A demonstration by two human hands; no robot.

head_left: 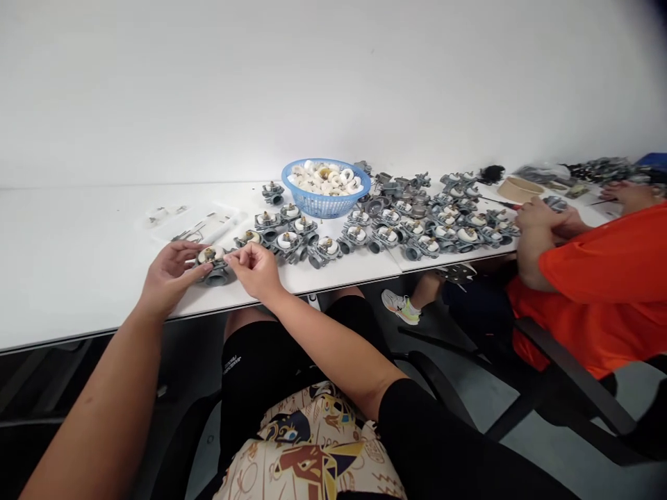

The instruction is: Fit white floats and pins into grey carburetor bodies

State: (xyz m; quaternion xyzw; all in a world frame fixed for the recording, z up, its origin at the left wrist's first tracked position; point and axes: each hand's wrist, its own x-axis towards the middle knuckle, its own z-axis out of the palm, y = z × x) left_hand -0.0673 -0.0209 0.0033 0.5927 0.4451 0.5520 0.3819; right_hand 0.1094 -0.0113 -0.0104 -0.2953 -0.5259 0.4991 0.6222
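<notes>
While the left hand [169,273] clamps its fingers on a grey metal part [215,276] topped with a white ring near the table's [62,264] front edge, the right hand [259,272] is at its right side, thumb and index together; can't tell if anything's pinched. Further right, 1 blue basket [327,206], heaped with white rings [323,179]. Then rows of similar metal parts [385,236], then 1 co-worker's hands [539,217].

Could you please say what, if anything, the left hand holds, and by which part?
The left hand holds a metal part by its left side.
</notes>
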